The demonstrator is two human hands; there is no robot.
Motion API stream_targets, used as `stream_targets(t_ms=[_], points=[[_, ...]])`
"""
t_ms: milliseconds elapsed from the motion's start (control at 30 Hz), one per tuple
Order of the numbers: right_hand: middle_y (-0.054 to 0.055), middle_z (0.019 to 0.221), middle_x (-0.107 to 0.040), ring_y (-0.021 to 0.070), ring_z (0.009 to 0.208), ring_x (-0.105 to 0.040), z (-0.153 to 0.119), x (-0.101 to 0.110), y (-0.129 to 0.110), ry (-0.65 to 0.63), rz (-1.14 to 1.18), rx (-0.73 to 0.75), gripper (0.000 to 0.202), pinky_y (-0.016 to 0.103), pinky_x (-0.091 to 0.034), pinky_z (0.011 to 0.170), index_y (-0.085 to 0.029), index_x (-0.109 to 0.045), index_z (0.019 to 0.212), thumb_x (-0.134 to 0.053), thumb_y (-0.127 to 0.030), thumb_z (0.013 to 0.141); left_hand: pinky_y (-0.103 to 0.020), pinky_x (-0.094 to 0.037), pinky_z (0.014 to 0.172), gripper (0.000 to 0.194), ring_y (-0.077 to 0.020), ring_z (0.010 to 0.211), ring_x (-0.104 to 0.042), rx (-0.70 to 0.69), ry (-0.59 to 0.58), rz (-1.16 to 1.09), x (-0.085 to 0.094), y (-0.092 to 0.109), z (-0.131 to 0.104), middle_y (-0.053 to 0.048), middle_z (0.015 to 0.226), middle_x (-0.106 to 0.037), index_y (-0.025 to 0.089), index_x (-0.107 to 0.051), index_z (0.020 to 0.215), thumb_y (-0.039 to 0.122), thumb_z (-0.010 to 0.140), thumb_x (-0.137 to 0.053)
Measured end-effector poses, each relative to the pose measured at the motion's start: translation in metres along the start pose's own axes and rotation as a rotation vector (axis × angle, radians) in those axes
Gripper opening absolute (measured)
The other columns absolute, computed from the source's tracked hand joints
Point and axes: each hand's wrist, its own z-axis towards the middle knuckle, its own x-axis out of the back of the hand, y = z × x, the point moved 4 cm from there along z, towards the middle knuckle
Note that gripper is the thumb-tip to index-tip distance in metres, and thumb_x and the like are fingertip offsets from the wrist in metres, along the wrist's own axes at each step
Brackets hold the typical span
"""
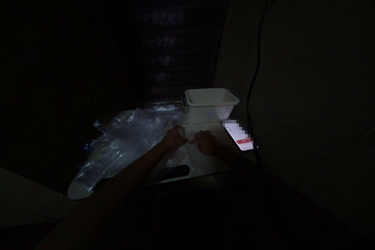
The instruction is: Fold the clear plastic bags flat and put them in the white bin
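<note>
In the dim head view, a heap of thin clear plastic (125, 133), looking like bags or film, covers the left of the white work surface (205, 164). My left hand (174, 138) is at the heap's right edge, thumb and forefinger apart. Just to its right, my right hand (206, 143) has curled fingers, with the tips pointing at the left thumb. Whether a thin edge of plastic lies between those fingertips is too dark to see. Nearer to me, below the hands, lies a dark rounded bar-like thing (180, 170), perhaps a handle.
Behind my hands stands a white plastic tub (212, 103) with dark side handles. A lit phone (238, 136) lies to the right, with a black cable (258, 47) hanging over it. Dark slatted covering (164, 39) fills the back; a plain wall (316, 86) is on the right.
</note>
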Motion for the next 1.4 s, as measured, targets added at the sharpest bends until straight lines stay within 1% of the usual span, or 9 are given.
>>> stream_targets(t_ms=[233, 433, 600, 733, 900, 1033, 1133, 1267, 1400], points=[[0.006, 0.097, -0.058, 0.0188, 0.089, -0.05, -0.003, 0.005, 0.008, 0.001, -0.012, -0.103, 0.041, 0.032, -0.034, 0.074, -0.028, -0.057, 0.106, -0.038, -0.015, 0.072, -0.028, -0.043, 0.067, 0.068, -0.0224, 0.087, -0.058, -0.065, -0.042, 0.276, -0.007, 0.016, -0.017, -0.011, 0.097, -0.06, 0.012, -0.022, 0.124, 0.025, 0.066, -0.054], [0.007, 0.099, -0.058, 0.0205, 0.091, -0.05, -0.005, -0.001, 0.016, -0.003, -0.033, -0.182, 0.037, 0.034, -0.035, 0.076, -0.026, -0.058, 0.103, -0.036, -0.017, 0.074, -0.026, -0.041, 0.072, 0.068, -0.0192, 0.093, -0.054, -0.32, -0.103, 0.322, -0.011, 0.025, -0.029, -0.012, 0.113, -0.051, 0.014, -0.013, 0.129, 0.011, 0.068, -0.043], [0.006, 0.102, -0.059, 0.0196, 0.094, -0.052, -0.007, -0.001, 0.022, 0.014, 0.011, -0.261, 0.039, 0.034, -0.035, 0.078, -0.024, -0.057, 0.104, -0.034, -0.013, 0.075, -0.029, -0.041, 0.07, 0.074, -0.0202, 0.085, -0.055, -0.409, -0.124, 0.366, -0.013, 0.02, -0.033, -0.01, 0.097, -0.057, 0.012, -0.004, 0.132, 0.015, 0.069, -0.042], [0.007, 0.108, -0.058, 0.0193, 0.096, -0.051, -0.006, -0.003, 0.028, 0.019, 0.01, -0.319, 0.039, 0.034, -0.035, 0.079, -0.022, -0.056, 0.105, -0.031, -0.012, 0.077, -0.031, -0.04, 0.072, 0.072, -0.0216, 0.085, -0.055, -0.472, -0.139, 0.374, -0.014, 0.02, -0.033, -0.01, 0.092, -0.058, 0.009, -0.003, 0.132, 0.018, 0.07, -0.041], [0.006, 0.106, -0.058, 0.0188, 0.097, -0.05, -0.005, -0.004, 0.032, 0.017, 0.002, -0.338, 0.038, 0.032, -0.035, 0.079, -0.022, -0.058, 0.103, -0.031, -0.012, 0.077, -0.033, -0.036, 0.081, 0.075, -0.0225, 0.099, -0.05, -0.493, -0.216, 0.322, -0.016, 0.019, -0.036, -0.014, 0.111, -0.052, 0.01, 0.001, 0.132, 0.03, 0.075, -0.043], [0.007, 0.101, -0.059, 0.0197, 0.094, -0.05, -0.007, -0.003, 0.033, -0.001, -0.015, -0.314, 0.035, 0.032, -0.035, 0.076, -0.021, -0.062, 0.093, -0.033, -0.012, 0.076, -0.036, -0.026, 0.092, 0.072, -0.0227, 0.117, -0.034, -0.529, -0.245, 0.332, -0.017, 0.015, -0.039, -0.017, 0.131, -0.032, 0.012, 0.003, 0.132, 0.038, 0.079, -0.038], [0.008, 0.097, -0.059, 0.0197, 0.091, -0.05, -0.007, -0.003, 0.032, 0.007, -0.025, -0.29, 0.034, 0.032, -0.035, 0.074, -0.02, -0.063, 0.092, -0.034, -0.012, 0.075, -0.042, -0.018, 0.096, 0.07, -0.0241, 0.124, -0.02, -0.547, -0.264, 0.391, -0.021, 0.012, -0.042, -0.016, 0.137, -0.019, 0.014, 0.003, 0.132, 0.043, 0.08, -0.034], [0.009, 0.097, -0.057, 0.0202, 0.089, -0.049, -0.004, -0.003, 0.031, 0.023, -0.067, -0.25, 0.038, 0.032, -0.034, 0.07, -0.022, -0.06, 0.1, -0.033, -0.011, 0.076, -0.049, -0.014, 0.095, 0.063, -0.0291, 0.126, -0.011, -0.591, -0.3, 0.505, -0.025, 0.014, -0.048, -0.017, 0.137, -0.015, 0.021, -0.007, 0.133, 0.045, 0.081, -0.033], [0.008, 0.098, -0.056, 0.0215, 0.09, -0.048, 0.0, -0.005, 0.029, 0.005, -0.084, -0.209, 0.042, 0.033, -0.033, 0.071, -0.028, -0.055, 0.108, -0.034, -0.012, 0.075, -0.049, -0.014, 0.095, 0.056, -0.031, 0.125, -0.011, -0.662, -0.277, 0.543, -0.024, 0.019, -0.056, -0.016, 0.138, -0.014, 0.025, -0.019, 0.131, 0.045, 0.081, -0.034]])
